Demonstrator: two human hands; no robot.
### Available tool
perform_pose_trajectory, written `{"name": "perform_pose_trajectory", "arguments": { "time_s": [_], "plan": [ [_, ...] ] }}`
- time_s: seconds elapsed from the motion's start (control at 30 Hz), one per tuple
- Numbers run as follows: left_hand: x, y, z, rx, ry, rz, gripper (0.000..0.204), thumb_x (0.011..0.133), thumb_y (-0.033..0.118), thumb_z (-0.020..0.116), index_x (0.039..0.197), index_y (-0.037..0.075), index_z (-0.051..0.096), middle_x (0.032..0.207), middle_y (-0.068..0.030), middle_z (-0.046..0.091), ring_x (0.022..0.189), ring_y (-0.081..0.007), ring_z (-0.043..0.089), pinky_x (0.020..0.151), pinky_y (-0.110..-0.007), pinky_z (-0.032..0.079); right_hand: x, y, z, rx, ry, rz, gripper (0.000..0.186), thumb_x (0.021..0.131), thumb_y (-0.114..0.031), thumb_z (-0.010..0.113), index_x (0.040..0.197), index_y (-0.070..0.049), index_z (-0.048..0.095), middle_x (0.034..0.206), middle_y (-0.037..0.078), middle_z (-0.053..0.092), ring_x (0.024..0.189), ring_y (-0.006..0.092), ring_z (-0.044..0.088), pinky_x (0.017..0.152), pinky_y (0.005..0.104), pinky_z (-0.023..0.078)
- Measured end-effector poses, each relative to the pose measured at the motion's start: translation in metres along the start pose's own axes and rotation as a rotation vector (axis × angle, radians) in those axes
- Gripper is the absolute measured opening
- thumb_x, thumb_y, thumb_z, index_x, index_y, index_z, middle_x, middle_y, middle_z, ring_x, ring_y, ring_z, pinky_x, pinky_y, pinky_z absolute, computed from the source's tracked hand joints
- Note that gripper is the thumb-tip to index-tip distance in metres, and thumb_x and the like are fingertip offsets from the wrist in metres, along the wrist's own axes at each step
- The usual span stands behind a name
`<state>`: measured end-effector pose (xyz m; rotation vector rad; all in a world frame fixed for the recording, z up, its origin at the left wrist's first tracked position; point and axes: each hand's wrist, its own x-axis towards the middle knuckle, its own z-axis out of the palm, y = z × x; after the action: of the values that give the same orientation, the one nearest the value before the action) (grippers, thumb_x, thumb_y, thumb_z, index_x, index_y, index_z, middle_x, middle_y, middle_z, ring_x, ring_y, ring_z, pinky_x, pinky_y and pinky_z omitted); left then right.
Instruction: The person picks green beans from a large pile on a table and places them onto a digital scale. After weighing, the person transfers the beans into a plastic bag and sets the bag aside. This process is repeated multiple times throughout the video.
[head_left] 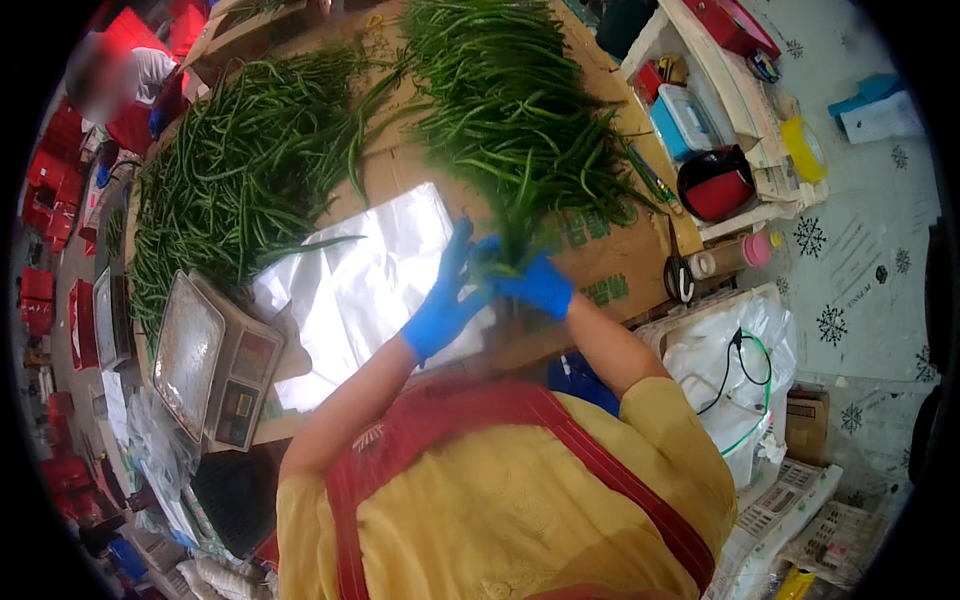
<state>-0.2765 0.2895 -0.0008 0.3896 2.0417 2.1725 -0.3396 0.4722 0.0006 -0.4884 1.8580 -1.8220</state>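
My left hand [440,308], in a blue glove, is raised over a stack of clear plastic bags [365,250], its fingers stretched out and apart. Close on its right, my right hand [538,286], also gloved in blue, is closed around a few long green chili peppers [512,238]. Motion blurs these peppers, and some of the fingers are hidden. Beyond the hands lies a big pile of lined-up green chili peppers [500,90]. A looser, tangled heap of peppers [240,150] spreads over the left of the table.
A weighing scale [205,350] stands at the table's left front. Scissors [679,262] lie at the right edge of the cardboard cover [640,255], beside a foam box [740,95] of small items. A white plastic bag [700,350] sits right of me. Another person [125,85] is at far left.
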Motion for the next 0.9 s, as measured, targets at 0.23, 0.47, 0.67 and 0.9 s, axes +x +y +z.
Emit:
{"name": "perform_pose_trajectory", "arguments": {
  "time_s": [0.23,0.47,0.67,0.9],
  "plan": [
    [-0.009,-0.052,0.006,0.01,-0.159,-0.334,0.053,0.101,0.028,0.05,0.144,0.001,0.035,0.138,-0.0146,0.048,0.129,-0.0239,0.044,0.108,-0.035,0.034,-0.022,0.12,0.023,-0.013,0.104,-0.04,0.054,0.082,-0.019,0.076,0.129,-0.006,0.054,0.12,0.007,0.062,0.107,0.0178,0.059,0.093,0.0348,0.048],
    [-0.012,-0.025,-0.011,-0.18,0.083,-0.352,0.043,0.102,0.033,0.045,0.129,0.0,0.051,0.117,-0.0105,0.059,0.105,-0.0179,0.056,0.09,-0.032,0.047,-0.012,0.037,0.021,0.058,-0.085,0.102,0.053,0.087,-0.022,0.07,0.133,-0.005,0.051,0.12,0.009,0.062,0.107,0.0182,0.058,0.093,0.0337,0.047],
    [-0.052,0.02,-0.024,-0.592,0.257,-0.266,0.053,0.099,0.041,0.042,0.134,0.001,0.048,0.122,-0.0138,0.06,0.106,-0.0244,0.06,0.092,-0.038,0.048,0.0,-0.028,0.063,0.235,-0.273,0.238,0.044,0.089,-0.021,0.065,0.127,-0.001,0.056,0.109,0.009,0.065,0.093,0.0159,0.062,0.083,0.0315,0.051],
    [-0.13,0.002,-0.062,-0.671,0.346,-0.313,0.054,0.093,0.031,0.051,0.139,0.004,0.043,0.127,-0.0152,0.057,0.108,-0.0264,0.06,0.092,-0.039,0.049,0.005,-0.041,0.119,0.326,-0.526,0.494,0.041,0.089,-0.016,0.06,0.126,0.001,0.056,0.109,0.01,0.065,0.092,0.0171,0.063,0.082,0.0318,0.052]
  ]
}}
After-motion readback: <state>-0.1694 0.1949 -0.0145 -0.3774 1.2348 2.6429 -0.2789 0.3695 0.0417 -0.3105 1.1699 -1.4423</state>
